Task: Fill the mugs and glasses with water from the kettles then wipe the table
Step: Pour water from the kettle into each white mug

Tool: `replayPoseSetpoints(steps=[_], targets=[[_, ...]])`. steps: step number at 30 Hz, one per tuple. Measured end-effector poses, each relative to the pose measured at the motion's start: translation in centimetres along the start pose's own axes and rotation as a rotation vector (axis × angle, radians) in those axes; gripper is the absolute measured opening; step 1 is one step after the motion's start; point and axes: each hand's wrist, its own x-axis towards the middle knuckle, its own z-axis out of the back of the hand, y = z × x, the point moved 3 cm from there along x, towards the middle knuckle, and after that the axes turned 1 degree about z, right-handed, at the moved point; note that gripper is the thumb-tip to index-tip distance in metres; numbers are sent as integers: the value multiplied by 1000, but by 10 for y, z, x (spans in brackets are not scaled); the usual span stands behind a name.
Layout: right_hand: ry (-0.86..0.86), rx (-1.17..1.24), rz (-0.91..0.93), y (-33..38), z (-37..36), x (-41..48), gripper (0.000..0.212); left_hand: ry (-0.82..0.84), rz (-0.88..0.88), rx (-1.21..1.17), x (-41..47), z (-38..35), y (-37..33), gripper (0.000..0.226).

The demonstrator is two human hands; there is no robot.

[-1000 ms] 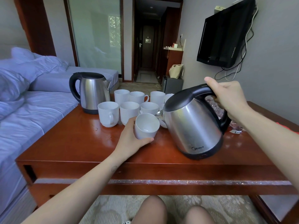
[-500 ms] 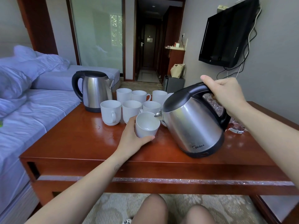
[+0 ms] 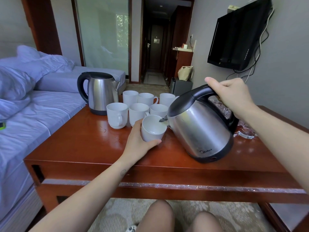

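A person seated at a glossy red-brown desk is tipping a steel kettle toward a white mug near the middle of the desk. The right hand is gripping the kettle's black handle with fingers curled round it, thumb lying along the top. The kettle is leaning left, its spout sitting just over the mug's rim; whether water is running cannot be told. The left hand is wrapping round the mug's near side and tilting its mouth toward the spout.

Behind the held mug, six more white mugs are standing upright in two close rows toward the desk's far edge. A second kettle, steel with a black lid and handle, is standing upright at the far left corner, just beside the mugs. Clear glasses are showing at the right edge, partly hidden behind the tilted kettle and the right arm.

A bed with pale blue linen is lying along the desk's left edge, and a black television is hanging on the wall to the right.
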Motion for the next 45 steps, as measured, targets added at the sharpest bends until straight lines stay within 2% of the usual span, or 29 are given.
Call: replayPoseSetpoints(steps=[9,34,45], targets=[[14,-27,18,7,-1,-2,66,-7,-3,-5,-1,1,-2,80],[42,-85,-15,17,1,-8,72,0,14,17,0,1,-2,82],[34,-96,-2,18,1,-10,66,5,36,29,0,0,-5,80]])
